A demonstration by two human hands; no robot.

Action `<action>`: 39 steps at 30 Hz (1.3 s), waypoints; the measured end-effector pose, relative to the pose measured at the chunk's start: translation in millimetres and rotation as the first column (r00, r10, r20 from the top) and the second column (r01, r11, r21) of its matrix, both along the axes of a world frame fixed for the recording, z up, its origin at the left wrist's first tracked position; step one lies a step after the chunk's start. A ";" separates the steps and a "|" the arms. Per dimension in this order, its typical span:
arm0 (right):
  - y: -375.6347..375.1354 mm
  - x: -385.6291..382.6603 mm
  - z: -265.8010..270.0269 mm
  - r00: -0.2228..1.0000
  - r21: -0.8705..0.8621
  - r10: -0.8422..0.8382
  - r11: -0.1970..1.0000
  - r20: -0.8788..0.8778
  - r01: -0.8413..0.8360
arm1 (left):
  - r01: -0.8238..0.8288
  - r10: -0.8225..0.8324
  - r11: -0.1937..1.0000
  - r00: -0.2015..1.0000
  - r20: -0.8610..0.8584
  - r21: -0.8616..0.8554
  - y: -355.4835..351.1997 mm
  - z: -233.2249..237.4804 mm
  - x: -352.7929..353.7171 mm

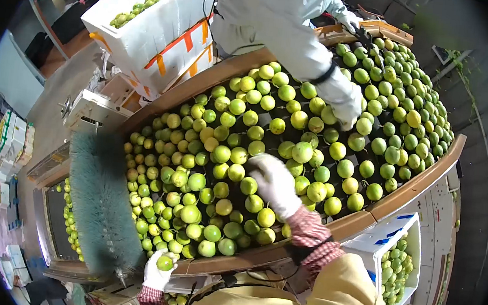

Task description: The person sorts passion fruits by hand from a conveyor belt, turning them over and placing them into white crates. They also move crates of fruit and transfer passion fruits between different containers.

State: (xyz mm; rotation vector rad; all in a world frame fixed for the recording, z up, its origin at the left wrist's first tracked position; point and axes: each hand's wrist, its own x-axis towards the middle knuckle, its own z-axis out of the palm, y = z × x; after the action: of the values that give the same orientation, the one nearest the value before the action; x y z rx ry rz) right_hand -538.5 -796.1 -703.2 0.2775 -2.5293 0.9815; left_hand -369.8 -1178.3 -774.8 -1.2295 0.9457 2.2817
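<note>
Many round green and yellowish passion fruits (190, 213) cover a dark, wood-edged sorting table (329, 235). At the near left edge my left hand (155, 275), in a white glove, is closed around a green passion fruit (165, 263). My right hand (276, 185), also gloved in white, reaches over the middle of the table. Its fingers curl down among the fruits, beside a green one (248, 185). What lies under those fingers is hidden by the glove.
Across the table a co-worker in pale clothes has a gloved hand (349, 106) among the fruits. A bristly roller brush (103, 204) spans the left end. White foam boxes of fruit stand at the far left (131, 44) and near right (366, 244).
</note>
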 end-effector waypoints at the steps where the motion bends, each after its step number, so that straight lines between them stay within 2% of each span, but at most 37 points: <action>1: 20.3 4.5 8.5 0.993 -0.022 -0.119 0.993 0.014 0.120 | -0.004 0.004 1.000 1.000 0.016 0.008 -12.0 -11.7 9.7; 2: 41.6 9.1 10.1 0.983 0.052 -0.179 0.982 -0.039 0.181 | -0.005 0.003 0.997 1.000 0.030 0.079 -26.7 -33.3 20.2; 3: 59.8 19.7 6.8 0.966 0.154 -0.246 0.954 -0.082 0.256 | 0.000 -0.003 0.999 0.999 0.048 0.054 -30.2 -35.8 26.3; 4: 69.8 28.9 16.7 0.931 0.399 -0.349 0.842 -0.111 0.363 | 0.004 -0.007 0.999 0.998 0.066 0.032 -32.2 -38.2 30.8; 5: 77.6 35.7 14.6 0.868 0.534 -0.486 0.710 -0.100 0.459 | 0.004 -0.005 1.000 0.997 0.082 0.008 -34.9 -40.6 36.3; 7: 87.7 43.5 -24.1 0.741 0.614 -0.672 0.586 0.003 0.529 | 0.036 -0.041 0.998 0.996 0.082 0.053 -45.3 -65.1 43.9; 8: 75.0 43.2 -14.7 0.742 0.641 -0.657 0.629 0.136 0.439 | 0.049 -0.055 0.996 0.994 0.093 0.069 -50.1 -78.7 48.3; 9: 58.9 39.5 -15.3 0.791 0.661 -0.611 0.600 0.015 0.451 | 0.043 -0.051 0.996 0.993 0.103 0.078 -55.2 -78.3 53.7; 11: 17.2 40.8 1.1 0.851 0.700 -0.519 0.639 0.087 0.318 | 0.036 -0.038 0.990 0.999 0.011 0.139 -56.2 -70.4 58.0; 12: 5.2 39.9 -1.3 0.889 0.619 -0.437 0.739 0.136 0.268 | 0.035 -0.034 0.995 0.999 -0.007 0.096 -52.1 -57.5 54.9; 13: -13.1 38.7 -1.9 0.897 0.584 -0.392 0.784 0.204 0.210 | 0.043 -0.041 0.997 0.999 -0.031 0.064 -49.0 -50.9 51.3; 14: -27.1 38.8 -29.5 0.936 0.542 -0.296 0.827 0.192 0.151 | 0.039 -0.034 0.997 0.997 -0.074 0.063 -50.6 -51.2 51.1; 15: -38.7 40.7 -55.8 0.960 0.507 -0.219 0.856 0.175 0.103 | 0.020 -0.022 1.000 0.994 -0.107 -0.020 -52.5 -48.5 54.7; 17: -90.2 55.0 -30.8 0.931 0.568 -0.293 0.814 0.216 0.125 | 0.040 -0.066 0.988 0.982 -0.178 -0.148 -51.6 -43.8 55.8; 19: -107.3 68.1 -56.0 0.961 0.350 -0.066 0.936 0.270 -0.034 | -0.042 0.045 0.998 0.997 -0.060 0.040 -76.8 -60.2 68.5; 21: -111.5 82.4 -32.8 0.958 0.251 0.152 0.944 0.243 -0.213 | -0.044 0.048 0.992 0.998 -0.034 0.115 -101.2 -82.0 90.2; 22: -90.2 72.9 -16.5 0.969 0.223 0.129 0.959 0.210 -0.176 | -0.035 0.031 0.993 0.999 0.040 0.109 -111.1 -89.3 97.0; 23: -69.1 63.8 -0.1 0.979 0.194 0.107 0.971 0.176 -0.141 | -0.046 0.043 0.994 0.998 0.037 0.101 -114.2 -90.5 104.9; 24: -39.7 58.0 19.5 0.974 0.289 -0.125 0.955 0.189 0.066 | -0.061 0.058 0.994 0.998 0.035 0.093 -117.3 -89.6 112.5; 25: 1.4 62.9 28.6 0.964 0.467 -0.197 0.846 -0.179 0.260 | -0.076 0.074 0.994 0.997 0.033 0.082 -121.7 -88.2 118.7; 26: 42.2 67.3 31.7 0.890 0.499 -0.379 0.737 -0.252 0.455 | -0.062 0.054 0.991 0.996 0.070 0.121 -128.2 -96.8 120.9; 27: 92.5 75.1 25.3 0.802 0.601 -0.507 0.548 -0.315 0.582 | -0.041 0.039 0.989 0.999 0.023 0.144 -130.4 -107.8 120.4; 28: 111.3 81.3 40.0 0.635 0.713 -0.760 0.368 -0.139 0.596 | -0.038 0.042 0.987 0.999 -0.022 0.154 -132.7 -117.2 120.1; 30: 189.3 94.4 -3.6 0.600 0.709 -0.798 0.452 0.051 0.541 | -0.033 0.038 0.995 0.998 -0.043 0.096 -134.4 -99.9 120.6; 31: 175.0 93.0 9.2 0.581 0.828 -0.814 0.345 0.030 0.441 | -0.015 0.016 0.999 1.000 -0.021 0.038 -127.4 -83.6 108.5; 33: 208.9 92.5 -11.0 0.654 0.776 -0.756 0.415 0.005 0.475 | 0.112 -0.151 0.979 0.961 -0.232 -0.173 -120.6 -76.9 98.7; 35: 193.3 93.6 -0.8 0.640 0.751 -0.768 0.433 0.017 0.498 | -0.025 0.023 0.999 0.998 -0.056 -0.037 -112.0 -46.3 70.4; 36: 165.5 92.3 11.0 0.629 0.689 -0.778 0.461 0.009 0.560 | -0.021 0.016 0.998 0.996 -0.092 -0.052 -108.2 -38.4 63.0; 37: 157.0 94.3 7.6 0.707 0.621 -0.705 0.528 -0.060 0.579 | -0.001 -0.002 1.000 0.994 -0.112 -0.026 -105.3 -34.9 56.2; 39: 95.6 87.5 11.1 0.795 0.322 -0.600 0.773 0.091 0.547 | 0.048 -0.044 0.998 0.989 -0.142 0.026 -98.7 -30.5 47.6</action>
State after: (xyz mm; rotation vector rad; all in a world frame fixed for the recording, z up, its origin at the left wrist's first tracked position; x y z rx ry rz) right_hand -451.0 -700.5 -692.1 -0.5271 -2.6539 0.4146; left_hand -322.3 -1277.0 -805.3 -1.0340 0.9748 2.3630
